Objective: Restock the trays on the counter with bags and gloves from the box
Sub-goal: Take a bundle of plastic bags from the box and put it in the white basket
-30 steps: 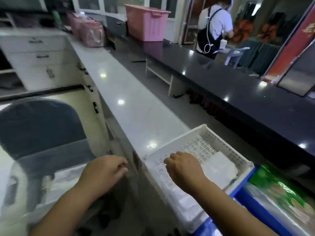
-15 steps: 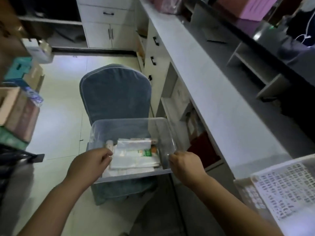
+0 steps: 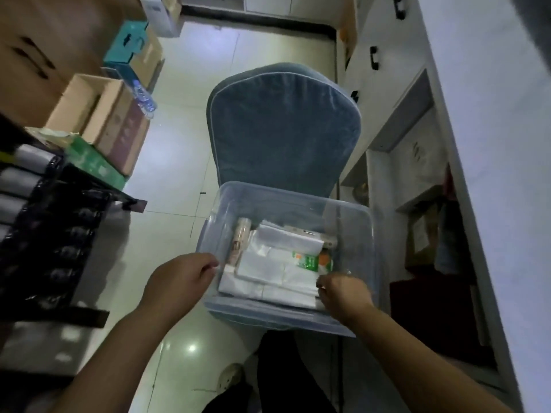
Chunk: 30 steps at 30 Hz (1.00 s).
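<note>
Behind the service counter (image 3: 492,144), cardboard cartons (image 3: 98,114) crowd the left while a clear plastic box (image 3: 286,318) sits on a blue chair (image 3: 283,129), raised within easy reach. Left hand (image 3: 182,281) curls shut at the box's left wall, apparently steadying it; folded white bags (image 3: 274,272) (one pack printed green) lie stacked inside. Right hand (image 3: 343,296) closes loosely over the stack's near right corner, seemingly to lift supplies.
</note>
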Each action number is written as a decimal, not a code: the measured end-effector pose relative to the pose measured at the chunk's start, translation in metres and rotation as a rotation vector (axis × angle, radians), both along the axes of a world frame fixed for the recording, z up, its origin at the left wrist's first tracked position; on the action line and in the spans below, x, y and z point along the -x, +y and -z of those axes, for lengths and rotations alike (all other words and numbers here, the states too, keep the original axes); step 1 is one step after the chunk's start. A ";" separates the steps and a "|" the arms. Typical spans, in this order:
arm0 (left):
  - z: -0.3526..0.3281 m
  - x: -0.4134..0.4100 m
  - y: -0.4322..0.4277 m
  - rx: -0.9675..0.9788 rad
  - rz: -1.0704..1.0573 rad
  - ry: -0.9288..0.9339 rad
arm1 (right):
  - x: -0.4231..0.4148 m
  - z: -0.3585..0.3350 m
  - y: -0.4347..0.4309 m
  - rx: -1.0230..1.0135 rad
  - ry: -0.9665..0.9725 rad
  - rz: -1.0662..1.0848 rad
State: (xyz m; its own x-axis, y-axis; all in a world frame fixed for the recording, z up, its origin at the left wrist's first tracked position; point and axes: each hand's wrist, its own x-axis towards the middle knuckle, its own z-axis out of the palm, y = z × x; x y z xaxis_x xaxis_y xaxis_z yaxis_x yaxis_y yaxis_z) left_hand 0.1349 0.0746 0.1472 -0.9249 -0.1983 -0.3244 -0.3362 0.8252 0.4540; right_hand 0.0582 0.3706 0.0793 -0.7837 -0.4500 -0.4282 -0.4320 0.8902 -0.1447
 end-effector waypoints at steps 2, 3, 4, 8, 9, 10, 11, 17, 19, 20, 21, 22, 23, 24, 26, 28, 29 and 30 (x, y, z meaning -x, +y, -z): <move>0.010 0.009 -0.002 0.004 -0.073 -0.014 | 0.020 0.020 -0.004 -0.025 -0.088 -0.023; 0.015 0.013 -0.001 0.006 -0.103 -0.027 | 0.029 0.031 -0.006 -0.035 -0.128 -0.039; 0.021 0.017 0.000 0.006 -0.121 -0.039 | 0.038 0.044 -0.007 -0.050 -0.165 -0.054; 0.046 0.031 0.009 -0.001 -0.093 -0.041 | 0.067 0.099 -0.016 -0.094 -0.323 -0.058; 0.054 0.034 0.011 0.002 -0.076 -0.047 | 0.071 0.113 -0.019 -0.088 -0.355 -0.048; 0.062 0.036 0.012 0.010 -0.062 -0.061 | 0.074 0.128 -0.023 -0.084 -0.371 -0.043; 0.069 0.038 0.013 0.022 -0.054 -0.071 | 0.077 0.142 -0.027 -0.082 -0.372 -0.040; 0.104 0.048 0.007 0.053 -0.126 -0.040 | 0.078 0.214 -0.047 -0.068 -0.359 -0.061; 0.110 0.048 0.008 0.040 -0.161 -0.038 | 0.073 0.226 -0.054 -0.026 -0.374 -0.030; 0.113 0.047 0.010 0.026 -0.182 -0.036 | 0.071 0.231 -0.056 -0.001 -0.359 0.000; 0.116 0.046 0.011 0.010 -0.201 -0.035 | 0.069 0.234 -0.058 0.005 -0.337 0.032; 0.118 0.045 0.013 -0.008 -0.213 -0.035 | 0.069 0.235 -0.060 -0.013 -0.320 0.051; 0.120 0.044 0.015 -0.025 -0.217 -0.033 | 0.069 0.236 -0.061 -0.048 -0.316 0.056; 0.122 0.044 0.016 -0.041 -0.219 -0.031 | 0.071 0.236 -0.062 -0.089 -0.323 0.051; 0.126 0.042 0.017 -0.068 -0.220 -0.041 | 0.076 0.235 -0.063 -0.145 -0.361 0.042; 0.128 0.041 0.016 -0.087 -0.228 -0.059 | 0.079 0.230 -0.064 -0.090 -0.439 0.105; 0.128 0.040 0.016 -0.093 -0.242 -0.068 | 0.079 0.225 -0.064 -0.013 -0.501 0.180; 0.128 0.040 0.016 -0.093 -0.261 -0.078 | 0.079 0.221 -0.064 0.067 -0.566 0.255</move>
State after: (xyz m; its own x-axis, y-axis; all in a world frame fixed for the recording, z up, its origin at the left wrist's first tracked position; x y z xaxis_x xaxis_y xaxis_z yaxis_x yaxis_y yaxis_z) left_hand 0.0949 0.0904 0.0195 -0.8179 -0.3925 -0.4206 -0.5688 0.6618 0.4884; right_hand -0.0204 0.3066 -0.1412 -0.5296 -0.3194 -0.7858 -0.0472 0.9361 -0.3487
